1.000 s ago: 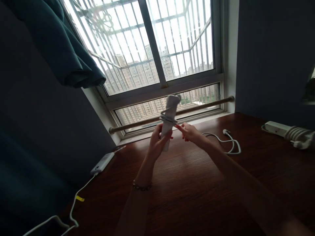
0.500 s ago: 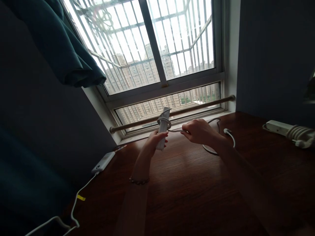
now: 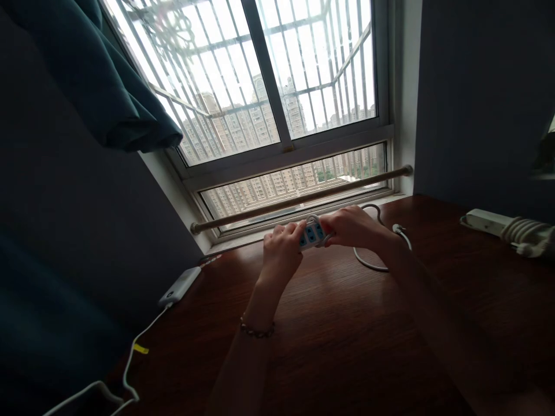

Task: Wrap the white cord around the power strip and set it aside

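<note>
Between my two hands is a white power strip (image 3: 311, 236) with blue sockets facing me, held above the table near the window. My left hand (image 3: 282, 247) is closed around its left end. My right hand (image 3: 349, 226) is closed at its other end, gripping the grey-white cord where it loops round the strip. From there the loose cord (image 3: 368, 267) curves down onto the table behind my right wrist. Its white plug (image 3: 398, 229) lies on the tabletop to the right.
On the brown wooden table (image 3: 347, 329), a second power strip (image 3: 489, 221) wrapped in its cord lies at the far right. A white device (image 3: 180, 287) with a cable and yellow tag (image 3: 141, 349) rests at the left. A rail (image 3: 299, 199) crosses the window; a teal curtain (image 3: 125, 110) hangs left.
The power strip has turned from upright, its plain side showing, to nearly level with the sockets facing me. My left hand has rolled over it, and my right hand has come against its right end.
</note>
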Available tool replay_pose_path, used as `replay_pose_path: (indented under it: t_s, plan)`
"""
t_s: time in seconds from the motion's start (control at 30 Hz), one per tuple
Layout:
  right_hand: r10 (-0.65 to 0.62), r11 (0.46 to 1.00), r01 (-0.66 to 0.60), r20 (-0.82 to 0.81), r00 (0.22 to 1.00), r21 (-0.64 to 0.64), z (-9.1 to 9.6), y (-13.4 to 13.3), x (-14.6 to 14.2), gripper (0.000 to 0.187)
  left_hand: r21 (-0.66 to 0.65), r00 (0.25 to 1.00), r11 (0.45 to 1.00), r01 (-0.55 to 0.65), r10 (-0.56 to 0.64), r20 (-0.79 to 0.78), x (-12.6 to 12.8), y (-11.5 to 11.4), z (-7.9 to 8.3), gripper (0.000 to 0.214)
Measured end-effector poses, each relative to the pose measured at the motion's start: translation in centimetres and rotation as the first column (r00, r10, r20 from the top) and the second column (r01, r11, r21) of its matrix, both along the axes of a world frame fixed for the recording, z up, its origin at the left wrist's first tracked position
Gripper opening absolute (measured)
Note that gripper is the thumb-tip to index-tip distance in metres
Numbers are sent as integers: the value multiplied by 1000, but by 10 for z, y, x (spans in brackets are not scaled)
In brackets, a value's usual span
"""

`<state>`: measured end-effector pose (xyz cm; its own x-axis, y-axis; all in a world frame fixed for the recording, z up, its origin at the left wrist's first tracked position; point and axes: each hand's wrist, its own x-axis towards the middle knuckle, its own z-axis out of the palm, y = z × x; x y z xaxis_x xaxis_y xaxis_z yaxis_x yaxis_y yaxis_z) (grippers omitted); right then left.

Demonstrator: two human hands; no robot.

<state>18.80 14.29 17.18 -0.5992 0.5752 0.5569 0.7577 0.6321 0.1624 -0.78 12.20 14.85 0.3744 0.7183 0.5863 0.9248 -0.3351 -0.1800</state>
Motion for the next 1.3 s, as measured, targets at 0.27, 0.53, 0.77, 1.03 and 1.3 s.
replay_pose_path:
  t_s: [0.27, 0.53, 0.77, 1.03, 1.3]
  plan:
    - [86, 986, -92, -51, 995, -136, 2, -7, -2, 30, 100, 986, 986, 132, -120, -116, -9, -6, 14, 54]
    - [191, 857, -294, -270, 944, -423, 7, -11, -1, 44, -51, 950, 955, 291, -295, -102, -22, -10, 25, 58]
    - [470, 624, -630, -423, 775, -462, 16, -23, 1, 24, -254, 813, 795, 550, -580, -55, -4, -35, 32, 44]
    - [271, 317, -879, -854, 444, -356, 3, -8, 1, 23, -250, 746, 703, 666, -636, 198, 0, -44, 37, 53]
    - [101, 693, -655, -859, 503, -302, -9, -13, -19, 19, -149, 689, 746, 650, -495, 529, -8, -19, 27, 59]
